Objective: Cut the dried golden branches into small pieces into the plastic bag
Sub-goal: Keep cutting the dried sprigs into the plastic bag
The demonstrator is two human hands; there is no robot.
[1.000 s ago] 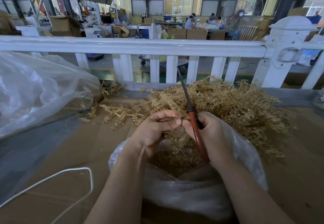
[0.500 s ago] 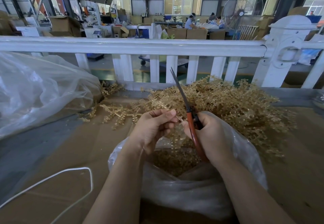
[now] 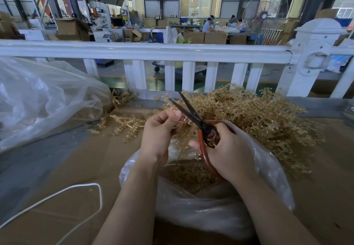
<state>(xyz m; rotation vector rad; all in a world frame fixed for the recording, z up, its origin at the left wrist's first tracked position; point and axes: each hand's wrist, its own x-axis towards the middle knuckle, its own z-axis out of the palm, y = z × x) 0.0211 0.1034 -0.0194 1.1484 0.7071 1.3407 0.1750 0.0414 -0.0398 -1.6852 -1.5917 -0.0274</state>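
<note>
Fencing the far edge, a white railing (image 3: 172, 52) is standing behind the golden branches (image 3: 249, 114). The right hand (image 3: 228, 149) is gripping scissors (image 3: 193, 116), blades parted, pointing up-left; the left hand (image 3: 161, 129) is pinching a sprig (image 3: 182, 119) above the plastic bag (image 3: 210, 212).

Golden branches (image 3: 249, 118) lie heaped at one o'clock of the clear bag (image 3: 210, 212); the bag stands open, cut bits (image 3: 189, 177) piled inside.

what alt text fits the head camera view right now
A person's right hand holds open red-handled scissors while the left hand pinches a golden sprig above a plastic bag of cut pieces, uncut branches heaped behind.
</note>
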